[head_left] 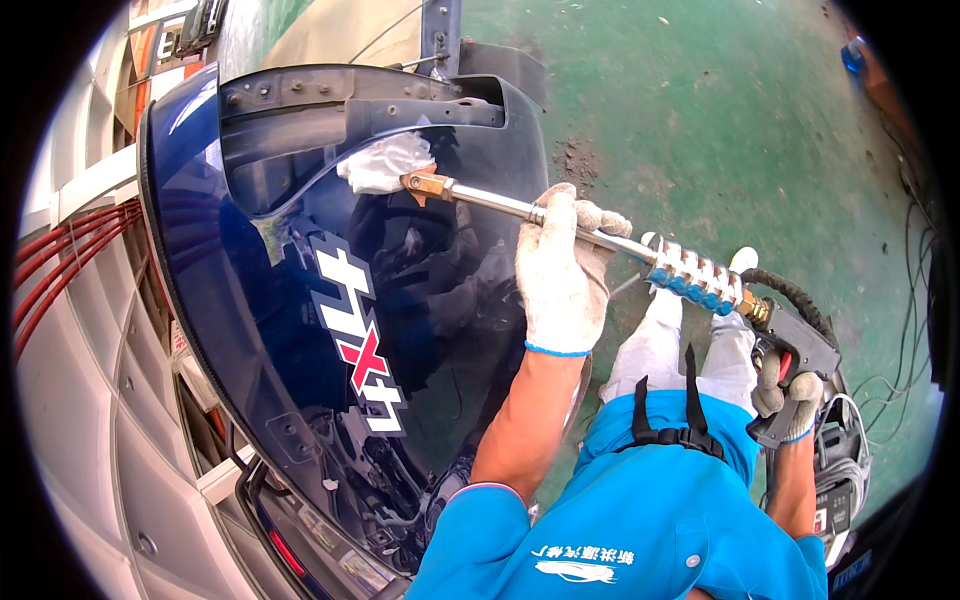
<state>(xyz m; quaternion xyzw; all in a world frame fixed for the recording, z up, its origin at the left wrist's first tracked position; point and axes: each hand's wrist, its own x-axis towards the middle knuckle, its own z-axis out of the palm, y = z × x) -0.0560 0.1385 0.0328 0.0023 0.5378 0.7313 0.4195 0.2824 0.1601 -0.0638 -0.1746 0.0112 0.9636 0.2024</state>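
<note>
A slide-hammer dent puller (pixel 700 280) stretches from the dark blue vehicle panel (pixel 470 250) to my right side. Its brass-coloured tip (pixel 428 185) is at a whitish, crumpled-looking patch (pixel 388 163) on the panel; whether it touches, I cannot tell. My left hand (pixel 567 270), in a white knitted glove, is closed round the slim steel rod. Beyond it on the rod sits a ribbed silver weight. My right hand (pixel 790 394), gloved too, is closed round the black pistol grip at the rear end. A thick black cable (pixel 795 292) leaves that end.
Left of the panel are a light-coloured ribbed structure (pixel 80 430) and red hoses (pixel 75 260). A grey machine with coiled cable (pixel 840 470) stands by my right arm. Thin cables (pixel 905 330) lie on the green floor (pixel 690 110), with dark debris (pixel 577 165) near the panel.
</note>
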